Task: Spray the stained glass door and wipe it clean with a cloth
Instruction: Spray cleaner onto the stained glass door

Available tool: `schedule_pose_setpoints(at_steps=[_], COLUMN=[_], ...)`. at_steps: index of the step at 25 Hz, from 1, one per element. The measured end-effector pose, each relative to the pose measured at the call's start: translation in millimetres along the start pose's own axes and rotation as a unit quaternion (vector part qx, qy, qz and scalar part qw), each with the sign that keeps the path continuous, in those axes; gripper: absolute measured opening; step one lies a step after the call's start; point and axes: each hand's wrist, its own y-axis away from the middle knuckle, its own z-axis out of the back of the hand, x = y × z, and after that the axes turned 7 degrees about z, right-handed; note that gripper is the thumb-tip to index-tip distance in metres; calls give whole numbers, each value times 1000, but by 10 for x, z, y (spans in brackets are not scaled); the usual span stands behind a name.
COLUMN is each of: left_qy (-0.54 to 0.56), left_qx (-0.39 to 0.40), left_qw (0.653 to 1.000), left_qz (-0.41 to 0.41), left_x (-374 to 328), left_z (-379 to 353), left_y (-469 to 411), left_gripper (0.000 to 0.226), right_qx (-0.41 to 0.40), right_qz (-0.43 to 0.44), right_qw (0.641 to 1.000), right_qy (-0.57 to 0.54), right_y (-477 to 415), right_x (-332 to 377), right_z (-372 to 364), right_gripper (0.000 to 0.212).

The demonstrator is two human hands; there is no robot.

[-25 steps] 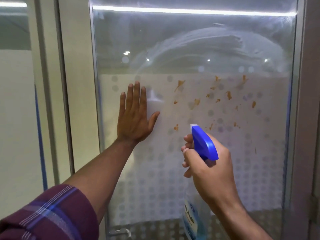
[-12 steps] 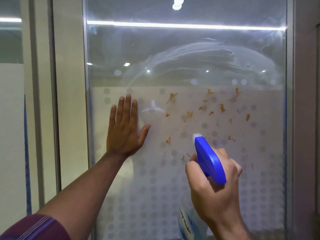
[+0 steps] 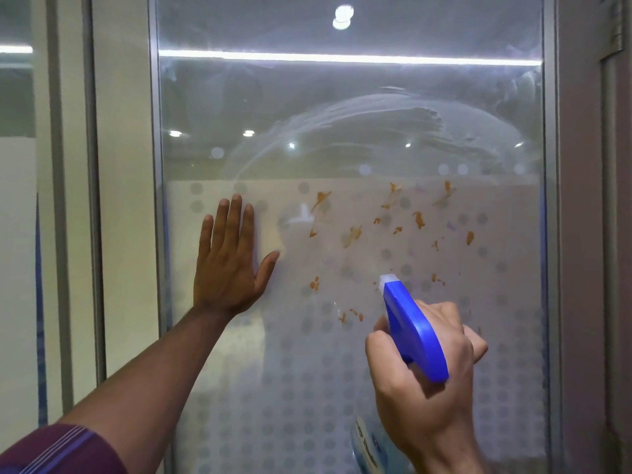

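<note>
The glass door (image 3: 342, 107) fills the view, frosted with grey dots on its lower half. Orange-brown stains (image 3: 352, 236) are scattered across the frosted band, to the right of my left hand. My left hand (image 3: 229, 265) lies flat against the glass near the door's left edge, fingers up and together, holding nothing. My right hand (image 3: 424, 381) grips a spray bottle (image 3: 413, 330) with a blue trigger head. Its white nozzle points at the stains, a little way off the glass. The bottle's body is mostly hidden under my hand. No cloth is in view.
A metal frame (image 3: 155, 200) runs down the door's left side, with a pale wall panel (image 3: 126, 200) beyond it. Another frame (image 3: 550, 234) and a dark jamb (image 3: 612, 268) stand at the right. Hazy wipe smears (image 3: 376, 111) arc over the clear upper glass.
The view has tilted up, so both hands sit lower in frame. My right hand turned the bottle so its nozzle aims higher at the stains. My left hand stays flat on the glass.
</note>
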Motion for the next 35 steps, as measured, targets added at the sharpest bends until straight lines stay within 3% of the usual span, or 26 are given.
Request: schedule_pose_setpoints(at_steps=[11, 18, 24, 30, 35], left_qy=[28, 14, 9, 10, 14], left_qx=[0, -5, -6, -5, -7], left_qw=[1000, 1000, 1000, 1000, 1000], left_qz=[-10, -8, -9, -11, -11], left_x=[-304, -74, 16, 1, -2], left_z=[-61, -32, -21, -22, -18], left_y=[-16, 20, 5, 10, 12], left_gripper=[90, 90, 91, 90, 91], right_qx=[-48, -88, -117, -67, -52], right_qz=[11, -8, -6, -38, -3], right_qw=[999, 994, 989, 990, 986], right_qy=[11, 58, 86, 118, 159], right_y=[-2, -32, 117, 355, 445], right_x=[-233, -288, -385, -627, -689], right_z=[343, 402, 563, 610, 612], right_gripper=[12, 8, 27, 16, 8])
